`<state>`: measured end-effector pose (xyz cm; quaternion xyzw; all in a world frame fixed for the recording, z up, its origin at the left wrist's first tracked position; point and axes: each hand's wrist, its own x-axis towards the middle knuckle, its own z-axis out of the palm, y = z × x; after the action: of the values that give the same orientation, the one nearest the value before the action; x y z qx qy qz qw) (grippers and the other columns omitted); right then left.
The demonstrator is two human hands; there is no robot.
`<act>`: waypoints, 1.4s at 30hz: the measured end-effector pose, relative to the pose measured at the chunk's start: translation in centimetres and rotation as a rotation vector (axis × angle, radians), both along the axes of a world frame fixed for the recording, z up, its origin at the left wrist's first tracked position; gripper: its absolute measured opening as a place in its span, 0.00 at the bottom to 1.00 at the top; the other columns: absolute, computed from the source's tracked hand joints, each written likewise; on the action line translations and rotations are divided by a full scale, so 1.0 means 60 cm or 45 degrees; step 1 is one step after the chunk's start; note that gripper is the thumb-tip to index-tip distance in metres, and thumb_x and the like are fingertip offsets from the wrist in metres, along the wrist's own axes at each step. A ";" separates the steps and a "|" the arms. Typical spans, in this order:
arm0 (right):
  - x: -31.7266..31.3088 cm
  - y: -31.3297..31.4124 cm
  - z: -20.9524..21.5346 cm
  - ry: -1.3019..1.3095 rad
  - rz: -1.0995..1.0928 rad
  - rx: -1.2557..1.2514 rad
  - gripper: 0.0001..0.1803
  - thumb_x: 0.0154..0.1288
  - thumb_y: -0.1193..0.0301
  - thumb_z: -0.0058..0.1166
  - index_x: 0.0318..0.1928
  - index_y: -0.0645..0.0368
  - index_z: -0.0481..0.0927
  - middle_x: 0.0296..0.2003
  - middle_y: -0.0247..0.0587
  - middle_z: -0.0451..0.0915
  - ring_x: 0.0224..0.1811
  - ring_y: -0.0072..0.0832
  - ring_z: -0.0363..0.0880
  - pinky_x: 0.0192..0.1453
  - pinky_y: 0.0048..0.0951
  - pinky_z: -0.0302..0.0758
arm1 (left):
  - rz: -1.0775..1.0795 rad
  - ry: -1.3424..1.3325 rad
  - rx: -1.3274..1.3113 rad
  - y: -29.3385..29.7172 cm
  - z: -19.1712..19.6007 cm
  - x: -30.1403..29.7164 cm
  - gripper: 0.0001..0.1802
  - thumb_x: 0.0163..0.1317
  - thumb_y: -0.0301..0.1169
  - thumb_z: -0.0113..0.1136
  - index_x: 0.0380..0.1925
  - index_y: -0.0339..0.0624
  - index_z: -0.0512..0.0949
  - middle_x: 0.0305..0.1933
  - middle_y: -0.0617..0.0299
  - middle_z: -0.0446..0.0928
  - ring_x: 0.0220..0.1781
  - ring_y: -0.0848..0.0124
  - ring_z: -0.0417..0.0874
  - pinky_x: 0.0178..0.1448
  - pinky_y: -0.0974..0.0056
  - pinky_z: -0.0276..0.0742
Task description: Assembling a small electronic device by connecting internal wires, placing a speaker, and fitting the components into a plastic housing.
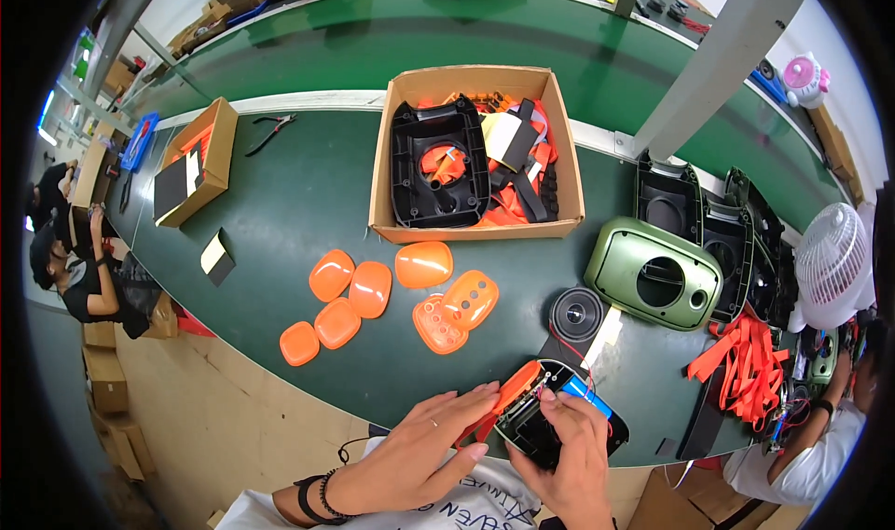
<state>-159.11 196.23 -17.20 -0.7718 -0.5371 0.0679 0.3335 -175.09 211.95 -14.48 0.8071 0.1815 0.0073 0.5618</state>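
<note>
A black plastic housing [533, 433] with exposed wiring and a blue cylindrical battery [587, 396] is held at the table's near edge. An orange panel [518, 387] covers its left side, beside a red strap [479, 429]. My left hand [431, 444] has its fingers stretched flat, tips against the orange panel, thumb apart. My right hand [571, 451] grips the housing, fingertips reaching inside near a small circuit board; what they touch there is hidden. Just beyond the housing lies a round black speaker [577, 315] with a red wire.
Several orange covers [370, 289] lie left of centre. Behind them stands a cardboard box [382, 215] of parts. A green casing [608, 253], black casings [667, 197], orange straps [746, 367] and a white fan [833, 260] crowd the right. Pliers [270, 135] lie far left. Co-workers sit at both sides.
</note>
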 end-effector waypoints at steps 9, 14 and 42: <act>0.000 0.002 0.002 -0.014 0.006 -0.011 0.42 0.44 0.75 0.80 0.62 0.63 0.74 0.58 0.47 0.83 0.58 0.48 0.80 0.65 0.45 0.74 | 0.021 -0.093 0.115 0.009 -0.015 -0.003 0.31 0.76 0.33 0.55 0.75 0.33 0.65 0.78 0.42 0.66 0.80 0.48 0.67 0.81 0.47 0.59; -0.001 0.002 0.001 -0.029 -0.012 -0.009 0.41 0.44 0.75 0.80 0.61 0.63 0.75 0.58 0.46 0.83 0.58 0.48 0.80 0.64 0.45 0.75 | 0.129 -0.131 0.098 0.021 -0.002 0.029 0.28 0.75 0.28 0.55 0.74 0.35 0.68 0.75 0.46 0.72 0.74 0.51 0.75 0.78 0.51 0.65; 0.003 0.001 0.006 0.015 0.017 -0.035 0.42 0.41 0.76 0.81 0.60 0.62 0.76 0.57 0.46 0.84 0.58 0.48 0.80 0.62 0.43 0.79 | 0.487 -0.133 0.180 -0.003 -0.011 0.088 0.17 0.68 0.24 0.67 0.56 0.39 0.85 0.50 0.55 0.89 0.49 0.62 0.90 0.57 0.61 0.82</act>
<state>-158.93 196.32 -16.86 -0.7724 -0.5391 0.0822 0.3256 -169.79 211.79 -15.15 0.7939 0.3009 0.1684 0.5009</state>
